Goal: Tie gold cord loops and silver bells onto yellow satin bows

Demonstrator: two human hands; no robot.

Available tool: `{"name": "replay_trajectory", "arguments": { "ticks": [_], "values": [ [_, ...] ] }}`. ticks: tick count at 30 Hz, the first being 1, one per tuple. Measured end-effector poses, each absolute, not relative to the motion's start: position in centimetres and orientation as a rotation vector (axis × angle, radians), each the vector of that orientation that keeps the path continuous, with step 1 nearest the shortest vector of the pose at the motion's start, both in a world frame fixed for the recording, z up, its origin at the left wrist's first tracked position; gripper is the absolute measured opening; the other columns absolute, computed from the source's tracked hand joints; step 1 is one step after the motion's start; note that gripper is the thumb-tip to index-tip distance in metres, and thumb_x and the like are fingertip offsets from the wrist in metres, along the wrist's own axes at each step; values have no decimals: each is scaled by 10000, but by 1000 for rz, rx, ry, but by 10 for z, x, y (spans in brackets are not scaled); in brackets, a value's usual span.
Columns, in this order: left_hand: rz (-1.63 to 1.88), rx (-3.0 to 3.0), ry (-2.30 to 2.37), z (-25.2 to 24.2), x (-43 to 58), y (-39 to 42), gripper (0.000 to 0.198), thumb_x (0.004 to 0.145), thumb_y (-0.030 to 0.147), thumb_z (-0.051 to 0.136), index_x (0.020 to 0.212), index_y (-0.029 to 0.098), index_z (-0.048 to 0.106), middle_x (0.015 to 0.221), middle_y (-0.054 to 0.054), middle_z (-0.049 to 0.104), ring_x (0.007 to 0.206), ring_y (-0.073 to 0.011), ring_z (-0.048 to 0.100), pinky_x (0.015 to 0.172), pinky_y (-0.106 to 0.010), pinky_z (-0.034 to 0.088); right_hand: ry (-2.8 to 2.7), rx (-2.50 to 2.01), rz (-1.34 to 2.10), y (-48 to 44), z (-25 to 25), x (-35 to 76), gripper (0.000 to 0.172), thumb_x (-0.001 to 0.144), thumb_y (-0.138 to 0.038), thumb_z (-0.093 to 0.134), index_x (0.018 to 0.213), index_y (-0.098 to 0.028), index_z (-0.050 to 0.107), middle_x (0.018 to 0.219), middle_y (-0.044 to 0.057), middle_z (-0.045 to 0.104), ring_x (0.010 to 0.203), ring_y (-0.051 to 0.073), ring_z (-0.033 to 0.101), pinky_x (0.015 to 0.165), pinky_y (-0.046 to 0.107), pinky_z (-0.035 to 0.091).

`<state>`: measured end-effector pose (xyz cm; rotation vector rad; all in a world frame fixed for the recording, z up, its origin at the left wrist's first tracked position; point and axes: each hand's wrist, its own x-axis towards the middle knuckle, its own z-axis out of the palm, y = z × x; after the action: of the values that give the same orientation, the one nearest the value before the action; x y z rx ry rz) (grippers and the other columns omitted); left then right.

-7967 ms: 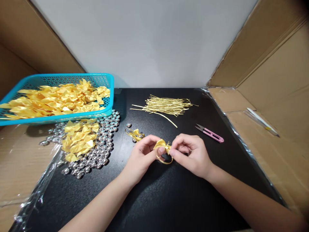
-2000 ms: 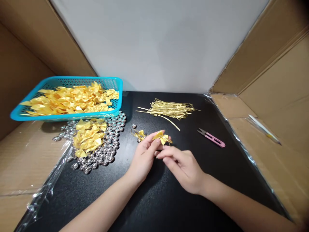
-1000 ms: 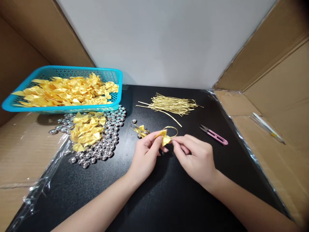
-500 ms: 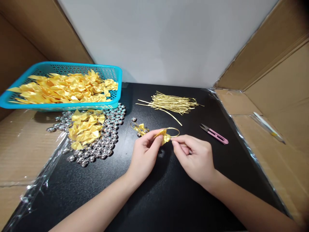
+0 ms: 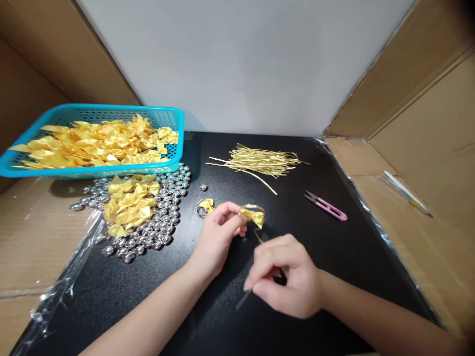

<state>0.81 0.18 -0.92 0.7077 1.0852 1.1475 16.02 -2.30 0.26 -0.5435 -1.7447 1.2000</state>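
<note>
My left hand (image 5: 217,237) pinches a small yellow satin bow (image 5: 253,216) just above the black table (image 5: 222,306). A loop of gold tie wire runs round the bow's middle. My right hand (image 5: 285,279) is closed nearer to me, pinching the free end of that gold wire (image 5: 256,236), which stretches from the bow down to its fingers. A finished bow with a wire loop (image 5: 205,206) lies on the table just left of my left hand.
A teal basket (image 5: 174,143) full of yellow bows stands at the back left. In front of it are a heap of silver bells (image 5: 163,225) and loose bows (image 5: 128,205). Gold wire ties (image 5: 261,161) and pink snips (image 5: 326,205) lie further back. Cardboard walls flank the table.
My right hand has drawn back toward me from beside the bow, pulling the wire end with it. The wire loop round the bow is smaller. My left hand keeps the bow.
</note>
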Motion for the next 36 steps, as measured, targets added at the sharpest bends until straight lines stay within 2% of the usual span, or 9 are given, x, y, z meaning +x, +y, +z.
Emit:
{"name": "replay_trajectory", "arguments": {
  "ticks": [3,8,13,15,18,23,27,30,36],
  "values": [
    [1147,617,1036,-10,7,4,155,653,176,681,634,177,527,511,67,542,492,-62,452,514,-173,375,-1436,-571,1361,-10,20,178,121,812,-147,632,728,-220,679,538,-45,527,457,80,400,457,227,318],
    [1120,689,1082,-8,8,4,152,611,152,633,623,183,485,498,80,504,459,-51,428,475,-167,354,-1035,-672,1336,29,47,213,97,839,-288,636,744,-270,626,496,-84,209,435,98,168,416,227,214],
    [1074,835,1097,-8,8,1,160,632,155,571,784,192,601,538,79,515,471,-67,439,470,-176,368,-861,-660,1278,53,76,231,117,819,-257,643,703,-264,641,489,-78,204,426,97,142,404,265,150],
    [1029,927,1111,-8,7,0,245,643,156,541,854,185,662,537,71,513,481,-76,442,471,-180,371,-792,-675,1242,56,90,235,236,899,-262,556,682,-263,651,475,-72,213,417,97,159,415,292,149],
    [972,1013,1134,-8,7,1,169,669,188,554,770,163,687,541,51,527,495,-81,449,471,-184,373,-812,-686,1191,53,103,237,407,987,-266,398,679,-257,664,458,-63,225,401,97,199,428,313,156],
    [999,959,1112,-6,9,1,123,701,228,631,802,164,662,601,27,638,525,-87,505,525,-198,416,-1000,-651,1207,29,84,218,107,781,-271,715,688,-250,667,475,-79,291,417,72,215,408,259,160],
    [1064,914,1083,-7,11,0,118,723,230,670,798,173,598,679,1,715,563,-90,550,551,-195,421,-1079,-769,1280,2,39,189,99,799,-307,711,738,-231,693,503,-68,390,441,64,311,425,230,209],
    [1149,924,1078,-9,12,-2,154,723,216,709,755,177,564,677,26,696,583,-79,559,566,-183,422,-1132,-952,1333,-12,9,171,114,838,-254,660,748,-192,692,643,-27,543,521,68,431,469,216,318],
    [1248,976,1129,-11,12,-2,156,724,217,740,749,167,595,704,37,637,631,-77,545,577,-177,412,-1052,-1003,1253,-20,-12,160,121,851,-277,654,766,-195,681,793,4,626,698,108,593,607,213,479]
  ]
}}
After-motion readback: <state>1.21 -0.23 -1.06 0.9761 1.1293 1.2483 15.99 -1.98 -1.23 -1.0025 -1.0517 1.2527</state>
